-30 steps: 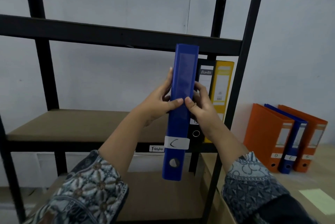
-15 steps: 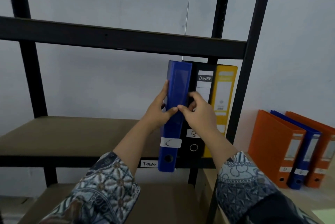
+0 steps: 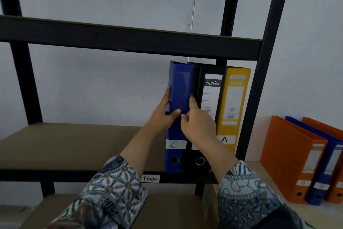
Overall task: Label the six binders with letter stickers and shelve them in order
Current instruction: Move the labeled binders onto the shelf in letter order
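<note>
Blue binder C [image 3: 177, 117] has gone from held out in front of the rack, bottom edge hanging below the shelf lip, to standing upright on the brown shelf board [image 3: 74, 145], touching the black binder [image 3: 207, 99]; yellow binder A [image 3: 233, 102] is at the right end against the rack post [image 3: 259, 99]. Left hand [image 3: 163, 115] wraps the left cover with its thumb across the spine; right hand [image 3: 198, 123] pinches the right edge, fingers wedged between C and the black one. So both grips are closed on binder C. It looks almost seated, spine slightly proud of its neighbour; likely a final push remains. The black binder's letter is hidden by the right wrist. Order runs right to left, so roughly half the shelving is done. Orange binder D [image 3: 289, 158], a second blue binder [image 3: 323, 173] and another orange one [image 3: 336, 173] stand labelled on the pale tabletop [image 3: 259, 175] at right, well apart from the rack. Shelf lip carries a handwritten tag [image 3: 150, 179]. Plain grey wall behind; the shelf left of C is bare.
</note>
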`<state>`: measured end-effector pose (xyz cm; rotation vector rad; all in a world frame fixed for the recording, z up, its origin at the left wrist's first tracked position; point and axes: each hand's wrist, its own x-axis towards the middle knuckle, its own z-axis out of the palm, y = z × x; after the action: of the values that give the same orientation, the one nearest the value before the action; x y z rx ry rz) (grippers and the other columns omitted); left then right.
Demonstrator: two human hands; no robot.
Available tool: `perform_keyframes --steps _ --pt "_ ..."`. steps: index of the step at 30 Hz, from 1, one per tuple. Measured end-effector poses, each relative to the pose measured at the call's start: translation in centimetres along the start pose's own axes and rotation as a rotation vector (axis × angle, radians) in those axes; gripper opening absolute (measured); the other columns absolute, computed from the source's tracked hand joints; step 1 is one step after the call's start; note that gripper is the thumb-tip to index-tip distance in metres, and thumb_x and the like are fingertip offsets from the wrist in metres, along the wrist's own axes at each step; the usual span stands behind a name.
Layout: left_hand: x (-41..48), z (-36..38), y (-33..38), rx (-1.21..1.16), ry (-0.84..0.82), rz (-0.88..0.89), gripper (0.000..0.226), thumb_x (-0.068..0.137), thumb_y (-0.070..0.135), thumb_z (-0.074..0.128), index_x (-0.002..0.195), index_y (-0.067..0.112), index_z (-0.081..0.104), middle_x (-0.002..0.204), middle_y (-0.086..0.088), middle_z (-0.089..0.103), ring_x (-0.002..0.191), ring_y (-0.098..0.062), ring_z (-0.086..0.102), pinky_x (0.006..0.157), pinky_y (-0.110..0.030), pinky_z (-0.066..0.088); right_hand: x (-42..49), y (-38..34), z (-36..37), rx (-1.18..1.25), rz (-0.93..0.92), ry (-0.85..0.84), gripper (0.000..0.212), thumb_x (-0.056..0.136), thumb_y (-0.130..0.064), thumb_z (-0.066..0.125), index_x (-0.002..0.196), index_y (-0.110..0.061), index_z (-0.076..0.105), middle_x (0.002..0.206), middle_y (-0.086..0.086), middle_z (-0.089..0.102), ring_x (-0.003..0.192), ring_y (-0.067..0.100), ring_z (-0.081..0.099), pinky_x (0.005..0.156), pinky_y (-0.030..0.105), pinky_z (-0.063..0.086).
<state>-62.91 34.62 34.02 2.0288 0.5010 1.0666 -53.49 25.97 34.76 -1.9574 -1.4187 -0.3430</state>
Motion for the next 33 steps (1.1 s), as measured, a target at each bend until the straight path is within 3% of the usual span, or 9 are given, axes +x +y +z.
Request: perform_keyframes --steps 5,15,19,21,24,28,31,33 --pt "1.0 0.3 -0.7 -0.001 -0.004 -0.005 0.082 0.096 0.009 0.052 0.151 0.031 -0.003 0.156 0.002 0.025 0.139 -0.013 0.030 0.112 -0.039 0.035 0.3 0.3 0.1 -0.002 -0.006 -0.020 0.067 0.098 -0.029 0.041 0.151 -0.016 0.002 0.111 0.007 0.064 0.092 0.020 0.064 0.080 0.035 0.054" --pt "0.6 0.2 -0.6 -0.104 0.009 -0.061 0.084 0.095 0.008 0.054 0.151 0.030 -0.005 0.157 -0.003 0.022 0.139 -0.021 0.033 0.113 -0.044 0.033 -1.1 0.1 1.0 -0.005 -0.022 -0.036 0.078 0.096 -0.029 0.043 0.149 -0.018 -0.014 0.086 0.003 0.066 0.069 0.014 0.061 0.066 0.031 0.054" --pt "0.2 0.5 0.4 -0.104 0.019 -0.075 0.086 0.094 0.004 0.053 0.150 0.026 -0.007 0.158 -0.003 0.016 0.141 -0.016 0.025 0.107 -0.024 0.030 -1.8 0.2 0.9 0.005 -0.019 -0.022 0.080 0.096 -0.030 0.044 0.148 -0.019 -0.015 0.084 0.001 0.065 0.068 0.012 0.060 0.064 0.030 0.053" --pt "0.0 0.8 0.6 -0.095 0.032 -0.076 0.087 0.094 0.005 0.055 0.150 0.026 -0.008 0.159 -0.002 0.012 0.143 -0.015 0.020 0.106 -0.023 0.029 -2.3 0.3 0.6 0.012 -0.019 -0.024 0.080 0.095 -0.030 0.044 0.148 -0.020 -0.015 0.084 0.000 0.065 0.068 0.011 0.059 0.062 0.027 0.051" --pt "-0.4 1.1 0.6 -0.092 0.064 -0.086 0.090 0.093 0.008 0.058 0.150 0.027 -0.009 0.160 -0.001 0.008 0.145 -0.017 0.013 0.116 -0.034 0.023 -3.3 0.4 0.3 0.034 -0.010 -0.035 0.079 0.095 -0.029 0.045 0.149 -0.022 -0.012 0.085 -0.001 0.064 0.070 0.010 0.059 0.062 0.025 0.049" --pt "-1.3 1.5 0.1 -0.082 0.128 -0.114 0.095 0.090 0.013 0.063 0.150 0.033 -0.008 0.159 -0.001 0.009 0.144 -0.018 0.016 0.117 -0.041 0.023 -4.6 0.8 0.2 0.049 -0.016 -0.014 0.076 0.094 -0.028 0.048 0.150 -0.024 -0.003 0.083 -0.003 0.064 0.069 0.010 0.060 0.062 0.028 0.052" --pt "-2.7 2.3 -0.3 -0.069 0.200 -0.104 0.092 0.089 0.012 0.064 0.151 0.029 -0.001 0.158 0.001 0.013 0.142 -0.011 0.016 0.112 -0.027 0.019 -5.8 1.4 0.2 0.047 0.000 0.007 0.070 0.093 -0.028 0.050 0.149 -0.023 0.008 0.081 -0.004 0.063 0.067 0.010 0.060 0.060 0.031 0.053" --pt "-3.9 3.0 -0.7 -0.064 0.268 -0.104 0.088 0.088 0.010 0.064 0.151 0.027 0.005 0.156 0.002 0.018 0.140 -0.009 0.019 0.110 -0.025 0.020 -6.8 2.0 0.3 0.058 0.020 0.023 0.065 0.092 -0.028 0.052 0.147 -0.024 0.018 0.088 -0.005 0.062 0.072 0.010 0.059 0.061 0.028 0.051"
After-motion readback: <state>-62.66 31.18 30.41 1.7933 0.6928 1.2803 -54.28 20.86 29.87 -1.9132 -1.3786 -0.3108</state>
